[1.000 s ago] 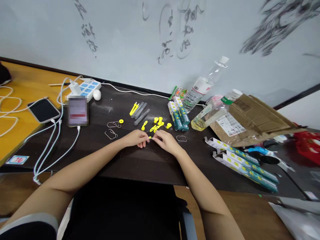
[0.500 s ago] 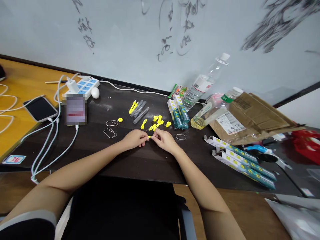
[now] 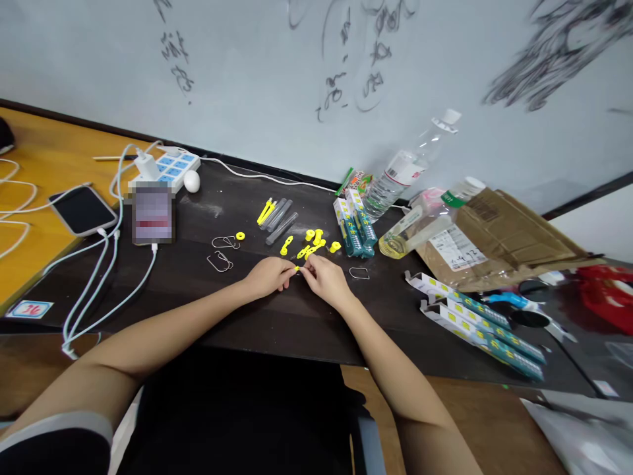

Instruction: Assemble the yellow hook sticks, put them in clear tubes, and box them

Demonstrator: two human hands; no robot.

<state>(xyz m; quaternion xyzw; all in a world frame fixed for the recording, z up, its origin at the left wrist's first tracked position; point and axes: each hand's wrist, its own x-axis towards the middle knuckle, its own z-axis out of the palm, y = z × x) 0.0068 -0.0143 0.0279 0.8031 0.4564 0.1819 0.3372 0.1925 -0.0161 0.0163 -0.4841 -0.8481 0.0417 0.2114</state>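
My left hand (image 3: 270, 277) and my right hand (image 3: 324, 277) meet near the table's front edge, fingers pinched on a small yellow piece (image 3: 297, 268) between them. Most of that piece is hidden by the fingertips. Just beyond lie a yellow part (image 3: 287, 245), several yellow strips (image 3: 315, 248) and yellow round caps (image 3: 318, 235). Grey clear tubes (image 3: 281, 227) and yellow sticks (image 3: 266, 211) rest farther back. Bent wire loops (image 3: 219, 261) and a yellow ring (image 3: 240, 236) are left of my hands; another wire loop (image 3: 359, 273) is to the right.
Small boxes (image 3: 355, 224) stand before two bottles (image 3: 395, 181). Flattened cardboard (image 3: 509, 241) and more long boxes (image 3: 482, 326) lie right. At left are a power strip (image 3: 175, 168), phones (image 3: 84, 210) and white cables (image 3: 111, 284). A whiteboard (image 3: 247, 86) rises behind.
The view has shifted slightly, so the table items sit a little farther right. My hands keep their pinch on the small yellow piece.
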